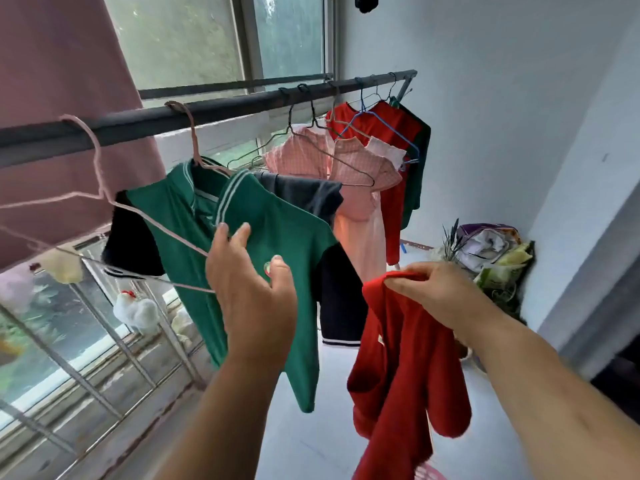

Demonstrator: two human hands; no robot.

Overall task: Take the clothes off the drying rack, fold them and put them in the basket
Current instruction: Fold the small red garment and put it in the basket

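The right hand (440,292) held a red top (408,375) off the rail (225,109). Its fingers were curled tight on the bunched upper edge, and the rest of the cloth hung loose below. Under the top's hem, a sliver of the pink basket (431,474) showed at the bottom edge of the view.

The left hand (249,292) was raised in front of the green shirt (277,230), fingers spread and relaxed, clamped on nothing. That shirt hung from a hanger near the middle of the rail, with a dark shirt (301,195) just behind it.

An empty pink hanger (98,161) was hooked over the near end of the rail. Its lower corner reached the edge of the left hand, though whether they touched could not be told.

Toward the far end of the rail hung pink checked shirts (311,157), and beyond them a red shirt (384,123) on a blue hanger (381,123).
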